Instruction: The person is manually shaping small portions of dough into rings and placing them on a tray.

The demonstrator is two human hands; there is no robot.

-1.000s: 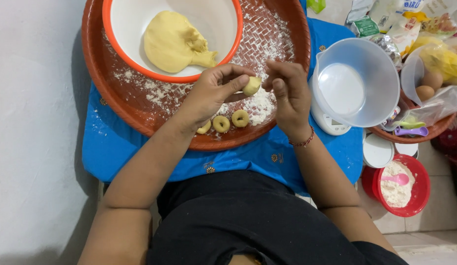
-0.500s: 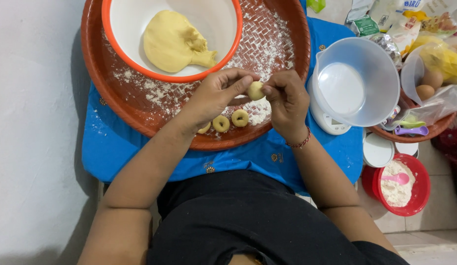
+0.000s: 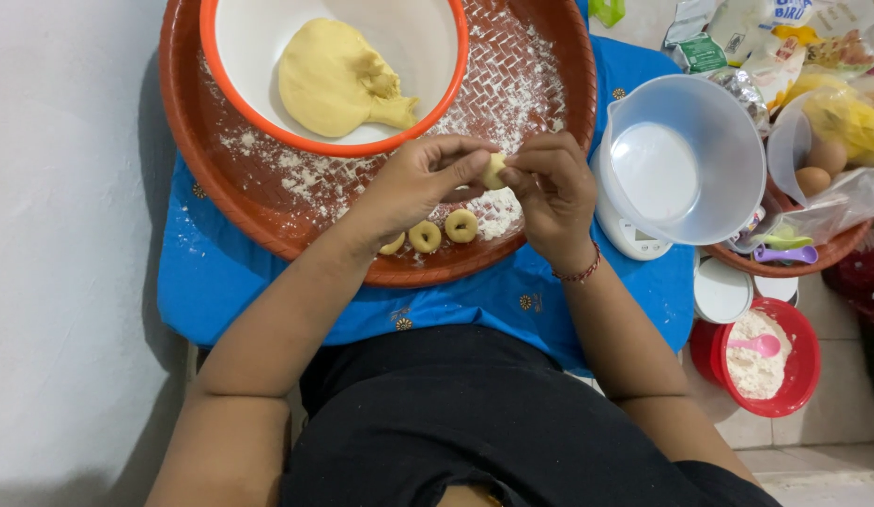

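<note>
Both hands are shaping a small dough piece above the floured tray

The left hand (image 3: 428, 178) and the right hand (image 3: 550, 188) are meeting fingertip to fingertip, both pinching the small dough piece (image 3: 494, 171) between them just over the round woven tray (image 3: 268, 216); it looks like the forming step, and the next move seems to call for a light, even press so the piece is keeping its shape. Both wrists are bending inward, forearms angling up from the lap. Three finished dough rings (image 3: 425, 235) are lying on the tray below, near the white bowl (image 3: 428, 56) holding the big dough lump (image 3: 334, 80)
</note>
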